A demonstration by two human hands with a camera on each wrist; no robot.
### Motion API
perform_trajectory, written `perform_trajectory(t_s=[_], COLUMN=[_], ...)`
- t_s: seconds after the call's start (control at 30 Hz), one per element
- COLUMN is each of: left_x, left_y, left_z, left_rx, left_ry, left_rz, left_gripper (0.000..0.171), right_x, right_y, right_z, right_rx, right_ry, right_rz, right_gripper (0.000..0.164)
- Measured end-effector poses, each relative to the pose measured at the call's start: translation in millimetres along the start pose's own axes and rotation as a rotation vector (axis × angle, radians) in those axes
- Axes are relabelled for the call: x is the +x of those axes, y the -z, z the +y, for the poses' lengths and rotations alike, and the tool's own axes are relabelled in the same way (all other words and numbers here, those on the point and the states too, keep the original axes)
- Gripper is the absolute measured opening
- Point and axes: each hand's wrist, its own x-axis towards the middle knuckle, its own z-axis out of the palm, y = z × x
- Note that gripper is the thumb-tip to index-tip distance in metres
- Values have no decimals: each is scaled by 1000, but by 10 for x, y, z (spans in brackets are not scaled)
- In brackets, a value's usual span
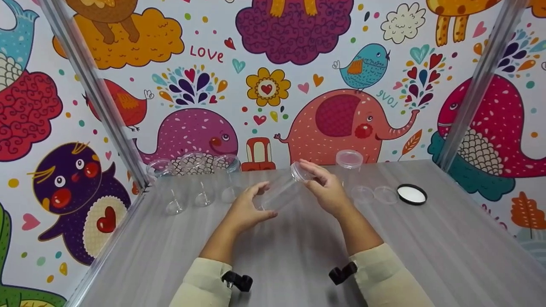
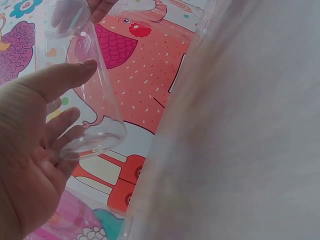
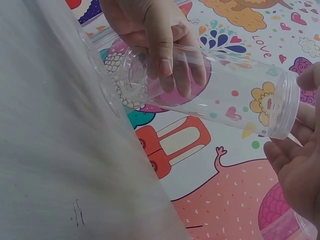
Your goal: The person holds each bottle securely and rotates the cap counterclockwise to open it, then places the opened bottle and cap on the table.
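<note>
A clear plastic jar is held tilted above the table, its capped end up and to the right. My left hand grips it near the base; in the right wrist view the thumb lies on the near side and the fingers show through the wall behind. My right hand holds the clear lid at the other end, thumb and fingers around its rim. The lid sits over the jar's mouth; whether it is fully seated I cannot tell. Nothing is visible inside the jar.
Several clear jars stand at the back left of the grey table. Behind my right hand stands another clear jar. Two clear discs and a black-rimmed white disc lie to the right. A patterned wall borders the table.
</note>
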Motion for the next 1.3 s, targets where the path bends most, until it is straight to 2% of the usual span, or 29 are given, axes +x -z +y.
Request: perform_trajectory(t_s=[0.33, 0.43, 0.63, 0.8, 1.1, 1.3], left_x=[0, -1, -15, -22, -17, -17], left_y=[0, 0, -8, -11, -6, -5], left_z=[2, 10, 29, 26, 21, 21], left_rx=[5, 7, 23, 24, 15, 11], left_ry=[-2, -3, 24, 24, 26, 18], left_rz=[-1, 0, -5, -11, -8, -4], left_gripper=[87, 87, 89, 88, 88, 88], right_x=[21, 37, 35, 27, 14, 10], right_y=[-15, -8, -2, -11, -13, -13], right_z=[-13, -23, -33, -28, -29, -29], right_rx=[21, -4, -138, -172, -127, -2], right_ry=[41, 55, -22, -60, -36, 7], right_rz=[16, 35, 92, 110, 117, 68], right_gripper=[51, 48, 52, 52, 47, 41])
